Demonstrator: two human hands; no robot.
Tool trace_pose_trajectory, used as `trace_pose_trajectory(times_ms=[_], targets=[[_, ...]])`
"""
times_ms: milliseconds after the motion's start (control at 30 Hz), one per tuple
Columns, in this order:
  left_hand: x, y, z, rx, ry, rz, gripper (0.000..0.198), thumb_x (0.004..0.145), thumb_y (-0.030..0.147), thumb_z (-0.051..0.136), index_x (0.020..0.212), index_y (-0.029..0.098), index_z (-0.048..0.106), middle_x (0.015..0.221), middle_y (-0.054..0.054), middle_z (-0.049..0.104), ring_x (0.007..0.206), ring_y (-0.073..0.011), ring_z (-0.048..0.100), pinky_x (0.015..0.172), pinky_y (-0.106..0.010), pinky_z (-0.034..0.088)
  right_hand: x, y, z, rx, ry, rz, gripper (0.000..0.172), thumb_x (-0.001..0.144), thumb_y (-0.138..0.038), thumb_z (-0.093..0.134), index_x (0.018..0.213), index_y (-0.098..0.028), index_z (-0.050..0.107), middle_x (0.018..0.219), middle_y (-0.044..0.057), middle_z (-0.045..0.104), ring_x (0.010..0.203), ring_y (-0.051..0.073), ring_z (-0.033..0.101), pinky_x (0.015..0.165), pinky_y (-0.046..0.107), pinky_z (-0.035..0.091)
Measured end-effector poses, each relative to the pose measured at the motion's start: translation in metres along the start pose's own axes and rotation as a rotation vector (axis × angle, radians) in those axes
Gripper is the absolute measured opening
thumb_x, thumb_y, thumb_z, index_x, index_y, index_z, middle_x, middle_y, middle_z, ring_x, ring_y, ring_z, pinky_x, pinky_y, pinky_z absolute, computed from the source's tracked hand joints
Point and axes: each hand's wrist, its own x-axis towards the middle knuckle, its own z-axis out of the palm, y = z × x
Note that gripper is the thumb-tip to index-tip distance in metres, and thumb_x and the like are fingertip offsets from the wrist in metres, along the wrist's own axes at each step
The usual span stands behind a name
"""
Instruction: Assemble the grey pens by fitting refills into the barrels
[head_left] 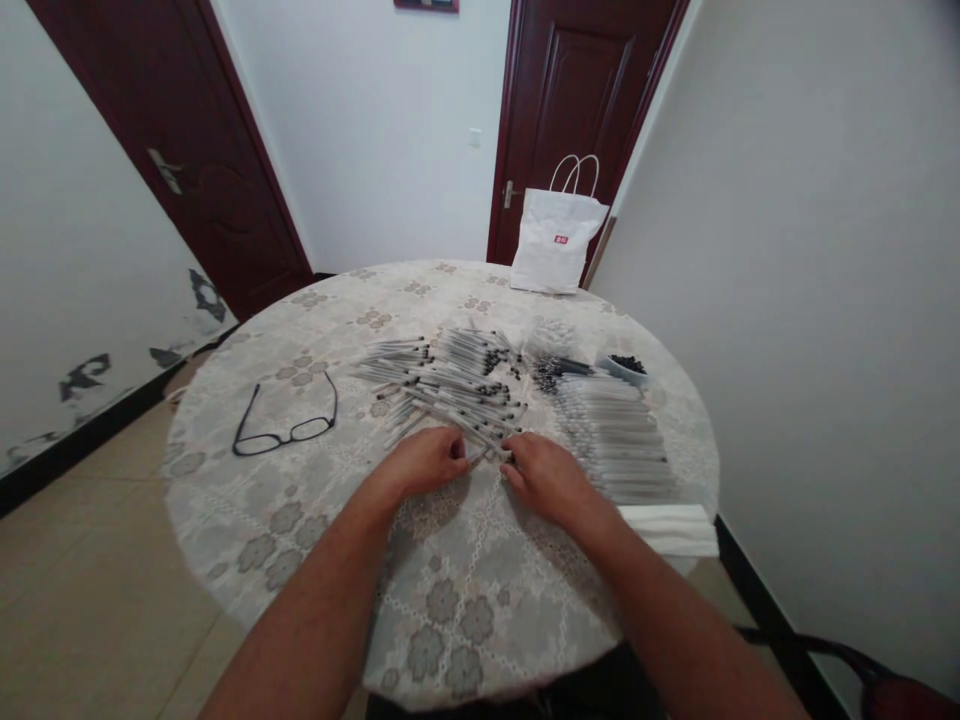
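Observation:
On the round table, my left hand (431, 460) is closed on the left end of a thin pale pen-like stick (478, 455). My right hand (536, 470) is closed at the stick's other end, where its fingertips hide what they pinch. Just beyond both hands lies a loose pile of pale sticks with dark tips (465, 385). To the right of my right hand is a neat stack of clear tubes (626, 440). Small black pieces (626, 363) fill a white bowl (611, 368) behind that stack.
Black-framed glasses (285, 437) rest on the patterned tablecloth (300, 530) at the left. A white paper bag (555, 245) stands at the far edge. Folded white cloth or tissue (667, 528) lies near the right edge. Thin black items (559, 370) lie behind the tubes.

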Motion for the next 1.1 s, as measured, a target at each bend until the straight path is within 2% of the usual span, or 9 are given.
trace_pose_trajectory(times_ms=[133, 267, 433, 633, 833, 1100], targets=[[-0.001, -0.002, -0.002, -0.101, -0.019, 0.022, 0.01, 0.075, 0.029, 0.061, 0.077, 0.02, 0.064, 0.072, -0.001, 0.065, 0.066, -0.0173, 0.056, 0.059, -0.027, 0.037, 0.008, 0.001, 0.025, -0.057, 0.043, 0.087, 0.011, 0.094, -0.024, 0.061, 0.104, -0.02, 0.065, 0.104, 0.013, 0.067, 0.097, 0.026, 0.062, 0.084, 0.034, 0.048], [-0.001, -0.002, -0.003, -0.184, -0.047, 0.073, 0.012, 0.076, 0.032, 0.059, 0.08, 0.021, 0.062, 0.072, 0.0, 0.062, 0.068, -0.0176, 0.055, 0.06, -0.027, 0.038, 0.006, 0.011, 0.039, 0.061, 0.159, 0.071, 0.015, 0.097, -0.022, 0.054, 0.108, -0.02, 0.064, 0.104, 0.01, 0.066, 0.101, 0.023, 0.061, 0.091, 0.032, 0.047], [-0.001, 0.0, 0.0, -0.174, -0.029, 0.13, 0.011, 0.078, 0.025, 0.053, 0.086, 0.021, 0.059, 0.077, 0.001, 0.061, 0.07, -0.0164, 0.053, 0.064, -0.027, 0.037, 0.006, 0.018, 0.04, 0.243, 0.276, 0.083, 0.017, 0.099, -0.023, 0.047, 0.107, -0.017, 0.062, 0.102, 0.011, 0.067, 0.096, 0.023, 0.063, 0.088, 0.032, 0.047], [0.002, -0.003, 0.004, -0.202, 0.053, 0.117, 0.013, 0.084, 0.023, 0.048, 0.094, 0.022, 0.057, 0.079, 0.001, 0.062, 0.074, -0.0178, 0.056, 0.067, -0.028, 0.04, 0.007, 0.015, 0.038, 0.365, 0.286, 0.13, 0.021, 0.1, -0.028, 0.044, 0.114, -0.02, 0.058, 0.097, 0.008, 0.071, 0.088, 0.023, 0.067, 0.082, 0.031, 0.048], [0.005, -0.002, 0.013, 0.069, 0.148, 0.041, 0.011, 0.091, 0.025, 0.052, 0.1, 0.023, 0.057, 0.085, -0.003, 0.068, 0.078, -0.0207, 0.062, 0.068, -0.028, 0.037, 0.007, 0.01, 0.036, 0.404, 0.297, 0.121, 0.022, 0.099, -0.029, 0.046, 0.114, -0.021, 0.06, 0.096, 0.007, 0.072, 0.087, 0.022, 0.068, 0.082, 0.03, 0.048], [0.005, 0.001, 0.016, 0.2, 0.148, 0.008, 0.009, 0.087, 0.029, 0.055, 0.085, 0.022, 0.059, 0.081, -0.006, 0.069, 0.076, -0.023, 0.063, 0.065, -0.031, 0.035, 0.008, 0.012, 0.036, 0.454, 0.306, 0.154, 0.024, 0.098, -0.029, 0.047, 0.116, -0.02, 0.061, 0.097, 0.007, 0.073, 0.088, 0.022, 0.068, 0.083, 0.03, 0.048]])
